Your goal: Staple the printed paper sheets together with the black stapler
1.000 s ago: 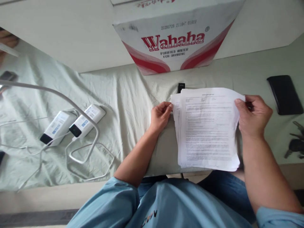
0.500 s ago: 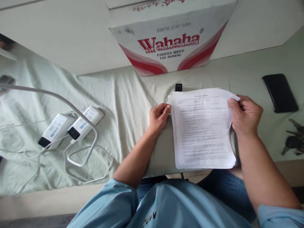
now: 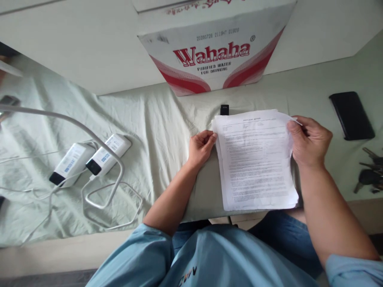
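As seen in head view, stack of white, rectangular printed paper sheets (image 3: 254, 163) is btwn hands, over near edge of pale-green cloth-covered tabletop (image 3: 170, 155); resting or lifted, can't tell. Long axis runs from white-and-red cardboard box (image 3: 215, 59) twd torso. R hand (image 3: 311, 139): grip clamped on upper R corner, stack to its L. L hand (image 3: 202, 148): grip pinched at upper L edge, stack to its R. Neither nearer; both touching.

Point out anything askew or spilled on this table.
The paper stack is slightly askew: its edges don't align near the left hand. The pale green cloth is rumpled toward the left. No spill shows.
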`<action>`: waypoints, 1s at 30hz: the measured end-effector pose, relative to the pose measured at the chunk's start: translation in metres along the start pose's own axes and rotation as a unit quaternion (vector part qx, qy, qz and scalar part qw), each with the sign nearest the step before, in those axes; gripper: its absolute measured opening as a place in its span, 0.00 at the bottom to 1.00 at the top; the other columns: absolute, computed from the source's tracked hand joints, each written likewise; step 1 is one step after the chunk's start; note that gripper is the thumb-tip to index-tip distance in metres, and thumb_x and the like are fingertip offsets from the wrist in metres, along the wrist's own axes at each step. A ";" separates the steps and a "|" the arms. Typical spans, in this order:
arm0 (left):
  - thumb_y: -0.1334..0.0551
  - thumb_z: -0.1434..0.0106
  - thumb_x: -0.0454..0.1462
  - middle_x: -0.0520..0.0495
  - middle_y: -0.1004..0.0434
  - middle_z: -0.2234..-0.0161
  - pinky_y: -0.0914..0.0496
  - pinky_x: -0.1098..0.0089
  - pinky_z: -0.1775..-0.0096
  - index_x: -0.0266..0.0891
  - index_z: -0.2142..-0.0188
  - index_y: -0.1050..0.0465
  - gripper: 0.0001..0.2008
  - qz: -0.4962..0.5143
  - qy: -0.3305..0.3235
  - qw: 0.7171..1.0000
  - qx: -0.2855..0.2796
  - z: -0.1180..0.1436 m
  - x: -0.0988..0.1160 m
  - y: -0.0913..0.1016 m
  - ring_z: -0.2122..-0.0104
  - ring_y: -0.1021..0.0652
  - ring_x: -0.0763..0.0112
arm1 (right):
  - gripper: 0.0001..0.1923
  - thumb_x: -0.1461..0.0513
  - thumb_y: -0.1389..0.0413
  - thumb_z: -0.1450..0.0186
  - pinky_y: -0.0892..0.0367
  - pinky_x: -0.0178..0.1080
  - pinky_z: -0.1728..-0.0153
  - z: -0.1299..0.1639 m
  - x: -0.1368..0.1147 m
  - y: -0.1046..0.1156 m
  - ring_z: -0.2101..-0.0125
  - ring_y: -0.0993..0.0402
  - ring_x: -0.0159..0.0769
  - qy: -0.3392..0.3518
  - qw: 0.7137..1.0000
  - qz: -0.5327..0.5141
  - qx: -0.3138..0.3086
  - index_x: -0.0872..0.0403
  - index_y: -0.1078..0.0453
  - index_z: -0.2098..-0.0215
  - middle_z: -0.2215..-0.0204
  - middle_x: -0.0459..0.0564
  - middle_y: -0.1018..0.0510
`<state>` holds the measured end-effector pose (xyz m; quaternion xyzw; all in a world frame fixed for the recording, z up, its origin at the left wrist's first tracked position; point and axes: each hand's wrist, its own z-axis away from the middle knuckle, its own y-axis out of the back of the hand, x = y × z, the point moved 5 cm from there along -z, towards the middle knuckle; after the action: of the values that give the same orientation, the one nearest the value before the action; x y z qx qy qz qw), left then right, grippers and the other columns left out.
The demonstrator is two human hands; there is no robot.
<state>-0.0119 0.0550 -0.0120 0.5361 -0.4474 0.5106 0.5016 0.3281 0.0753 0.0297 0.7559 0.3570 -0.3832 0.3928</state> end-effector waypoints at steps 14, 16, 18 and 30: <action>0.28 0.37 0.63 0.56 0.40 0.81 0.50 0.68 0.76 0.41 0.72 0.24 0.29 -0.003 0.000 1.000 -0.007 0.000 0.003 -0.001 0.80 0.40 0.76 | 0.09 0.54 0.30 0.34 0.30 0.42 0.65 -0.003 -0.009 -0.002 0.70 0.22 0.38 0.020 1.000 0.002 -0.014 0.48 0.11 0.59 0.69 0.47 0.13; 0.28 0.36 0.63 0.56 0.41 0.81 0.51 0.68 0.76 0.41 0.72 0.24 0.29 -0.004 0.002 1.000 -0.008 0.001 0.003 -0.001 0.80 0.41 0.76 | 0.09 0.54 0.30 0.34 0.31 0.42 0.65 -0.003 -0.010 -0.002 0.70 0.22 0.37 0.021 1.000 0.004 -0.017 0.48 0.11 0.59 0.70 0.47 0.13; 0.28 0.35 0.62 0.56 0.42 0.81 0.51 0.68 0.76 0.41 0.73 0.25 0.28 -0.006 0.004 1.000 -0.009 0.001 0.003 0.000 0.80 0.41 0.76 | 0.10 0.53 0.30 0.33 0.31 0.42 0.65 -0.003 -0.011 -0.003 0.70 0.24 0.37 0.017 1.000 0.012 -0.022 0.48 0.11 0.59 0.70 0.47 0.14; 0.26 0.35 0.58 0.57 0.39 0.83 0.48 0.71 0.80 0.41 0.75 0.28 0.27 0.038 0.030 0.999 -0.022 0.000 0.003 -0.002 0.83 0.40 0.78 | 0.08 0.54 0.32 0.33 0.29 0.44 0.62 -0.007 -0.019 -0.001 0.67 0.22 0.39 0.092 0.994 0.055 -0.005 0.48 0.14 0.64 0.67 0.51 0.14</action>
<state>-0.0101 0.0554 -0.0088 0.4925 -0.4634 0.5352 0.5063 0.3203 0.0770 0.0486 0.8045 0.3516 -0.2878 0.3825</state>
